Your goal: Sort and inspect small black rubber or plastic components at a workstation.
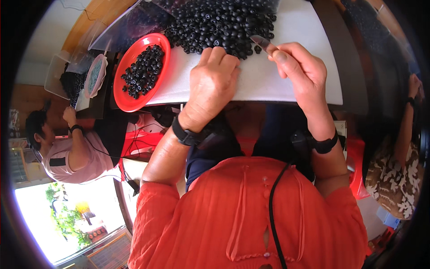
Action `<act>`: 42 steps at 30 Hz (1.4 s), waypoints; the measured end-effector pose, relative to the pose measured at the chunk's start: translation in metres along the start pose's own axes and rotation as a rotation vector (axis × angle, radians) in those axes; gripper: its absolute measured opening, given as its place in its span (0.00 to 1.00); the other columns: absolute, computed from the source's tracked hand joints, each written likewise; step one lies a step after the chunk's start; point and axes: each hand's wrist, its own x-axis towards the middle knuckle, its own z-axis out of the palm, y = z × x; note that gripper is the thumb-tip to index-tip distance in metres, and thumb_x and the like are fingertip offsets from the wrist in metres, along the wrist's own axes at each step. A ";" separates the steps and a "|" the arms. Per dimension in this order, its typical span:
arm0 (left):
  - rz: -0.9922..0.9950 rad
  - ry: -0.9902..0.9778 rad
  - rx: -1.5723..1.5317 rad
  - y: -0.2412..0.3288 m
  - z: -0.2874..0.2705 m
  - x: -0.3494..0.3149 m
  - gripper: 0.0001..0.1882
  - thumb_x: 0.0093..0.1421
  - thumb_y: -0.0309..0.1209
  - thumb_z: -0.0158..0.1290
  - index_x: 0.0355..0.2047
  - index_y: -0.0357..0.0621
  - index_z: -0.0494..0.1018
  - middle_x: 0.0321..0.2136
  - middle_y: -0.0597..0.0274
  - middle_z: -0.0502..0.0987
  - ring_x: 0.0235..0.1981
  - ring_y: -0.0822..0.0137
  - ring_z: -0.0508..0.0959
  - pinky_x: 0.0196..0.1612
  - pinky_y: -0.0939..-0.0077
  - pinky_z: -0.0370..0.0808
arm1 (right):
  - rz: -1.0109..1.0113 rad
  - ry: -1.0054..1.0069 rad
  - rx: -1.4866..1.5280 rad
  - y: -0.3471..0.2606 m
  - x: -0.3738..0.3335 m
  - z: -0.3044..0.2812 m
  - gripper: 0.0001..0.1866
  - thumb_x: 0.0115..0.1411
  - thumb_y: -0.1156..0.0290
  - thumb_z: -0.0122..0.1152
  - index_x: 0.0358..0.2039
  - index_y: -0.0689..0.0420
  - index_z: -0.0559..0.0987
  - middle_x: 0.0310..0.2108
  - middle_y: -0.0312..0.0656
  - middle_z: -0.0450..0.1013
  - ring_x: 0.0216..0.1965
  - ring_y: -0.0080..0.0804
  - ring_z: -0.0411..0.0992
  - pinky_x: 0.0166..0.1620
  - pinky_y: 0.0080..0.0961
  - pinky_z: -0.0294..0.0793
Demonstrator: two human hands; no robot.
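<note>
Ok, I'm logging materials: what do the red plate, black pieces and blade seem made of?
Red plate: probably plastic, smooth and glossy, judging by its even colour and sheen. Black pieces: plastic or rubber, satin, with small soft glints; I can't tell which. Blade in the right hand: likely metal, from its grey shine.

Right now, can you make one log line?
left hand: at black pile | right hand: holds metal blade | red plate: holds black pieces

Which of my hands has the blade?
Your right hand, gripping a metal blade; your left hand, at the black pile's near edge, shows none.
</note>
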 end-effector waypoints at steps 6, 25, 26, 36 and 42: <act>0.017 -0.037 -0.329 -0.030 -0.023 -0.013 0.12 0.57 0.13 0.57 0.39 0.38 0.81 0.39 0.61 0.80 0.41 0.66 0.79 0.40 0.73 0.76 | -0.064 -0.009 -0.030 0.004 -0.001 -0.001 0.11 0.70 0.67 0.64 0.35 0.63 0.82 0.17 0.30 0.66 0.20 0.15 0.61 0.24 0.19 0.59; -0.213 0.014 -0.132 -0.015 -0.011 -0.013 0.11 0.50 0.28 0.68 0.34 0.38 0.81 0.31 0.54 0.76 0.35 0.51 0.78 0.36 0.59 0.76 | -0.105 -0.051 -0.131 0.006 -0.005 0.003 0.09 0.68 0.69 0.65 0.34 0.63 0.81 0.18 0.34 0.69 0.20 0.17 0.62 0.24 0.21 0.61; -0.246 0.034 -0.166 -0.013 -0.014 -0.013 0.11 0.50 0.27 0.67 0.35 0.38 0.81 0.31 0.54 0.76 0.35 0.53 0.78 0.36 0.60 0.76 | -0.129 -0.049 -0.129 0.006 -0.004 0.004 0.09 0.68 0.70 0.66 0.34 0.63 0.81 0.18 0.34 0.69 0.19 0.18 0.62 0.24 0.21 0.61; -0.184 0.049 -0.184 -0.016 -0.015 -0.017 0.11 0.51 0.25 0.66 0.35 0.38 0.81 0.33 0.56 0.76 0.37 0.53 0.77 0.39 0.60 0.77 | -0.163 -0.067 -0.181 0.011 -0.006 0.007 0.09 0.66 0.71 0.67 0.32 0.62 0.80 0.17 0.37 0.70 0.18 0.22 0.63 0.23 0.23 0.63; -0.045 -0.010 -0.004 -0.020 -0.010 -0.009 0.09 0.52 0.23 0.64 0.35 0.40 0.80 0.34 0.56 0.75 0.40 0.50 0.76 0.41 0.57 0.76 | -0.170 -0.080 -0.252 0.008 -0.006 0.009 0.09 0.65 0.71 0.69 0.31 0.61 0.79 0.16 0.40 0.70 0.16 0.24 0.64 0.22 0.25 0.64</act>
